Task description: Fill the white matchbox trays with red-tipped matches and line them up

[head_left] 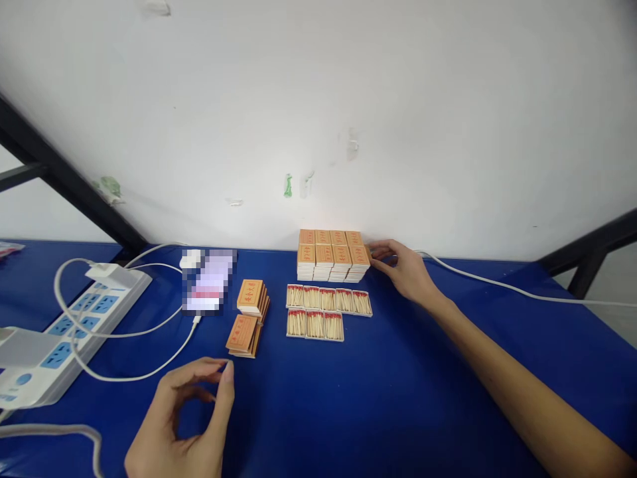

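Note:
Stacked closed matchboxes (332, 255) with orange tops and white sides stand against the wall. At the right end of this stack, my right hand (401, 267) has its thumb and fingers closed on a matchbox; the fingertips are partly hidden. In front lie two rows of matchbox trays (328, 300) filled with red-tipped matches. To their left are two small leaning piles of orange matchbox sleeves (243, 333). My left hand (192, 418) is nearer to me, just below these piles, its thumb and index fingertip meeting in a ring with nothing visible inside.
A phone-like, pixelated device (209, 282) lies at the left with a white cable (186, 342) plugged in. Further left is a white power strip (82, 328) with looping cords. Another white cable (478, 275) crosses the right side. Black metal bars (594, 262) flank the blue tabletop (398, 398).

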`<state>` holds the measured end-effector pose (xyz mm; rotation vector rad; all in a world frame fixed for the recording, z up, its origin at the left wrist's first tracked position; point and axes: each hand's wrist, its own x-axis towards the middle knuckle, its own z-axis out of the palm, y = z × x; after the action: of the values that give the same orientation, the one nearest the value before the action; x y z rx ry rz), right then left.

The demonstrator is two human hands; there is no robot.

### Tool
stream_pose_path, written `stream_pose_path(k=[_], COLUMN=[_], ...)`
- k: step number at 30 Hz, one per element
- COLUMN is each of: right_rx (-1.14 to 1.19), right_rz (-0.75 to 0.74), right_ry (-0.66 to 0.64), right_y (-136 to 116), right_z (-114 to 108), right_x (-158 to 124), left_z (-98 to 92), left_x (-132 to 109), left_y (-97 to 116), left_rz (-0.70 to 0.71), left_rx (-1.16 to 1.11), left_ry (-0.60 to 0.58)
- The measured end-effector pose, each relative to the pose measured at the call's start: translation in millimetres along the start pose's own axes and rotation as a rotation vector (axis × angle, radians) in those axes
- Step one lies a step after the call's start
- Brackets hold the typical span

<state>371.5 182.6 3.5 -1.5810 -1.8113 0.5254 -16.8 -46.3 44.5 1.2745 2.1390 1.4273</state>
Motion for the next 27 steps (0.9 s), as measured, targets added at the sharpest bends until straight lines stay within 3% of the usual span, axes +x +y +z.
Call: stream_pose_path(k=[5,10,17,21,25,27], right_rx=[-0.019,-0.051,-0.079,-0.06,-0.047,-0.047], right_rz=[-0.012,-0.018,-0.024,-0.062,-0.076,-0.072], right_ry=[0.072,0.135,0.015,-0.05,-0.081,-0.098], right_y=[-11.6,-39.2,-72.4,-69.9,-60.4,-56.4], right_z=[-6.1,-18.9,-8.7,1.2,6.1,5.2], right_x=[-9.2,-51.5,-114.7,-115.5,-108.4,-108.7], left_z=[18.6,35.2,40.0,34.5,22.6,18.9], left_x=[15.8,18.7,24.7,23.2,6.2,-6.8], left_y=[0.0,3.1,0.6,0.7,2.5,-0.7], left_rz=[0.148,0.238,0.226,0.211,0.255,0.348], left_rx=[0.21,0.288,0.321,0.315,0.287,0.189], left_ry=[0.032,0.053,0.056,0.052,0.069,-0.04])
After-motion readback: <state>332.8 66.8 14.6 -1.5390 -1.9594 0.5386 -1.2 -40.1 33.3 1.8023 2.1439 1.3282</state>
